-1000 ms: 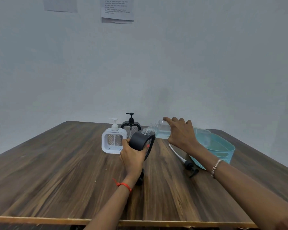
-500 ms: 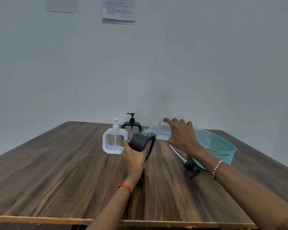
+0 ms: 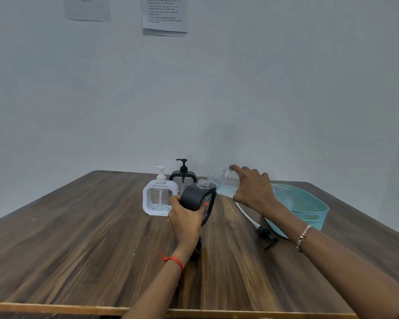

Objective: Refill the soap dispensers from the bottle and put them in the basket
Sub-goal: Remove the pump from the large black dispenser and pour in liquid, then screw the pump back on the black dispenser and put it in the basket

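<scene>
- The left hand is in the middle of the frame. It is closed around a black dispenser and holds it up off the surface, tipped to the right.
- The top of this dispenser is open. Its clear neck points up and to the right.
- The right hand is just right of the middle. It is wrapped around a clear bottle and holds it on its side.
- The bottle's open mouth points left and sits just above the dispenser's neck. Whether they touch, I cannot tell.
- A little pale blue soap lies in the low part of the bottle.
- A white dispenser stands on the surface, just left of the left hand. Its pump is on.
- Another black dispenser stands behind it, near the far edge. Its pump is on too.
- A black pump with a white tube lies flat on the surface, under the right arm.
- A blue basket sits on the right side of the surface, behind the right arm. No dispenser shows inside it.
- A small dark thing lies on the surface under the left wrist. I cannot tell what it is.
- Two papers hang on the wall at the top of the frame.
</scene>
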The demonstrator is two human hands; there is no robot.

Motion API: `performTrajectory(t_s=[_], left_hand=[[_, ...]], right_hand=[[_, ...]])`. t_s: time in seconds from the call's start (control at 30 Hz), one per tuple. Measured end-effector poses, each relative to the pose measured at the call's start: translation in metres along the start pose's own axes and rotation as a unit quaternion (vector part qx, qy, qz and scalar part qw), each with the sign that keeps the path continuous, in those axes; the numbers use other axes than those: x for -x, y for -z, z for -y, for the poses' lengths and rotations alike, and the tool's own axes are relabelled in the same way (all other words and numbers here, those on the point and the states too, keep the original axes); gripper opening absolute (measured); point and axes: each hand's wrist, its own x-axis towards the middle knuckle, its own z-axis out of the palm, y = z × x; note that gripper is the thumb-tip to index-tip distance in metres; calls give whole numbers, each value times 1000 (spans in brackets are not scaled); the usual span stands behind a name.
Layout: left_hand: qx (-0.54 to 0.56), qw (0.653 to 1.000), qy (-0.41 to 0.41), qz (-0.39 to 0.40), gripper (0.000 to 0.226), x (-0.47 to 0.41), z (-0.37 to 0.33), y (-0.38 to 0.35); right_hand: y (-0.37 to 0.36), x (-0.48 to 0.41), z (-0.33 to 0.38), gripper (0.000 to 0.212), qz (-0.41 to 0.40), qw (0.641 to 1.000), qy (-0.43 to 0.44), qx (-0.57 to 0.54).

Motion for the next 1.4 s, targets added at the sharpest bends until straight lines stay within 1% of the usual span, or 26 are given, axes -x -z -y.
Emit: performTrajectory(t_s=[0.07, 0.17, 0.23, 0.3, 0.37, 0.47, 0.57, 0.7, 0.83, 0.9, 0.97, 1.0, 1.1, 1.13, 1.17, 1.2, 1.23, 1.27, 1.3, 1.33, 1.37, 1.4], left_hand=[[1, 1000, 10, 2, 57, -1, 0, 0], [18, 999, 38, 5, 55, -5, 0, 3], [41, 998, 55, 13, 55, -8, 1, 5], [59, 996, 67, 27, 55, -12, 3, 7], [80, 993, 79, 43, 54, -17, 6, 9], [133, 984, 95, 69, 52, -25, 12, 12], [168, 976, 97, 95, 47, -33, 17, 15], [192, 971, 97, 107, 42, -41, 21, 20], [209, 965, 96, 123, 37, -46, 24, 23], [221, 961, 99, 134, 36, -48, 26, 24], [238, 954, 105, 146, 36, -48, 28, 23], [245, 951, 109, 151, 36, -48, 28, 23], [269, 942, 120, 163, 34, -48, 27, 23], [276, 938, 123, 167, 33, -49, 28, 24], [282, 936, 126, 171, 33, -49, 29, 24], [286, 933, 129, 174, 33, -50, 30, 26], [292, 931, 130, 176, 33, -51, 30, 27], [297, 929, 130, 177, 32, -53, 31, 29], [299, 929, 130, 176, 31, -55, 31, 31], [297, 930, 129, 175, 30, -56, 31, 33], [295, 931, 128, 174, 29, -58, 30, 34], [296, 931, 126, 172, 29, -60, 30, 36]], right_hand=[[0, 1, 0, 69, 2, 999, -15, -33], [-1, 1, -2, 70, 12, 992, -44, -121], [-3, 1, -4, 72, 14, 981, -61, -182], [-7, 0, -8, 70, 7, 963, -80, -257], [-12, -1, -12, 65, -1, 930, -113, -349], [-21, 0, -21, 56, 7, 857, -167, -488], [-32, 3, -27, 55, 19, 810, -180, -558], [-47, 5, -32, 50, 18, 738, -187, -648], [-60, 3, -38, 42, 29, 693, -165, -701], [-66, 1, -44, 49, 42, 672, -157, -722], [-70, -3, -51, 64, 67, 664, -147, -730], [-70, -5, -56, 72, 87, 668, -137, -726], [-63, -13, -64, 102, 154, 713, -113, -674], [-60, -14, -63, 112, 148, 734, -125, -651], [-56, -12, -59, 114, 101, 764, -140, -622], [-51, -8, -54, 107, 16, 797, -149, -585], [-46, -2, -46, 91, -76, 822, -135, -549], [-42, 6, -36, 71, -148, 842, -98, -510], [-40, 15, -26, 52, -186, 864, -43, -465], [-39, 25, -15, 38, -193, 892, 25, -408], [-38, 36, -4, 29, -182, 917, 106, -339], [-39, 45, 6, 27, -167, 932, 193, -255]])
